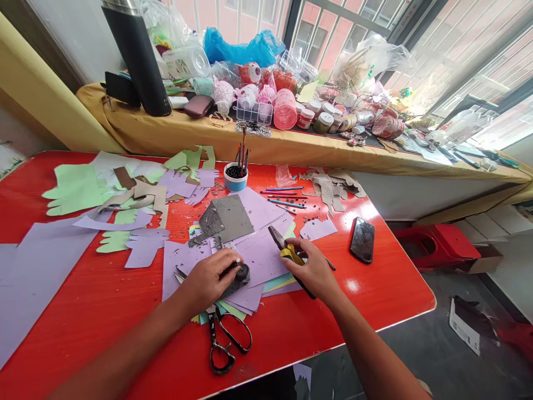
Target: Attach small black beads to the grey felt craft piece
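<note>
Over the purple paper sheets, my left hand is closed on a small dark grey object, mostly hidden by my fingers. To its right, my right hand holds pliers with yellow and black handles, their jaws pointing up and left. Scissors with black handles lie below my left hand, their blades partly hidden beneath it. Just beyond my hands a grey sheet rests on the paper, with torn dark grey material beside it.
The red table holds a cup of black beads with upright tools, thin pens, a phone, green cutouts and brown scraps. Behind, a crowded ledge bears a black bottle, jars and a blue bag.
</note>
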Tool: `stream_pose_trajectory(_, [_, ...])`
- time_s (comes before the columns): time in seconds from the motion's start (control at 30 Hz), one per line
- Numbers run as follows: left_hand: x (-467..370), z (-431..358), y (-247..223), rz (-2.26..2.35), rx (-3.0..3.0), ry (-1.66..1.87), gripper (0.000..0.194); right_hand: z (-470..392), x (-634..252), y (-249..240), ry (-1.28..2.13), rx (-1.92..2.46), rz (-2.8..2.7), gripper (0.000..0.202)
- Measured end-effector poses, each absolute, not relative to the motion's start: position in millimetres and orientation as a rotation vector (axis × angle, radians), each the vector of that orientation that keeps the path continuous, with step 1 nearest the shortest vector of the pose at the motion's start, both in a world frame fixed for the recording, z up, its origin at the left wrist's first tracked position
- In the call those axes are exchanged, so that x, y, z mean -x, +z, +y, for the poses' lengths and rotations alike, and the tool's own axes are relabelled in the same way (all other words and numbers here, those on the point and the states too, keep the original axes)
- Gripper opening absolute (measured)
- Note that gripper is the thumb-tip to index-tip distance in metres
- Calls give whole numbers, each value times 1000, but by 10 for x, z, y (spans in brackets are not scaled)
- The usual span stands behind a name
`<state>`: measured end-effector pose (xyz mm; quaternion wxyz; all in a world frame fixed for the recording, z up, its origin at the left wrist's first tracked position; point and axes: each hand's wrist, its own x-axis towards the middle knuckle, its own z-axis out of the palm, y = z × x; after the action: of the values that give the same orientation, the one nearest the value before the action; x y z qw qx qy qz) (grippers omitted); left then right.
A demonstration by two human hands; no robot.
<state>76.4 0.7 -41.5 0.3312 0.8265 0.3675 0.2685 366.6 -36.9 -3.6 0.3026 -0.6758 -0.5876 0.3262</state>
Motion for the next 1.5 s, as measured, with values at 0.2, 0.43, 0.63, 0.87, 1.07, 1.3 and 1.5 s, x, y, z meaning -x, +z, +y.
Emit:
stream_pose_trajectory(0.2, [-762, 1, -420, 941, -2146, 710, 17, -377, -3594, 378, 1235, 1363, -954, 43])
stream_pose_trajectory(0.43, [-771, -5, -450, 915, -2131, 741, 18, -679, -3195, 81, 1784, 1134, -518, 37])
stream_pose_trajectory(0.63, [-773, -11, -450, 887, -2101, 751, 18, -773, -3107, 254, 1758, 1108, -563, 49])
stream_pose_trajectory(0.87, [-792, -16, -435, 889, -2107, 765, 19, -953, -3072, 208, 1790, 1188, -817, 60])
stream_pose_trajectory(1.07, [-815, -22, -479, 914, -2106, 789, 20, -763, -3044, 366, 1196, 1419, -1582, 50])
stream_pose_trajectory(1.3, [-809, -23, -528, 868, -2096, 838, 25, -623, -2881, 217, 617, 1585, -2221, 57])
stream_pose_trajectory(1.5, [-822, -40, -503, 909, -2093, 830, 21, -503, -2942, 572, 457, 1482, -2228, 54])
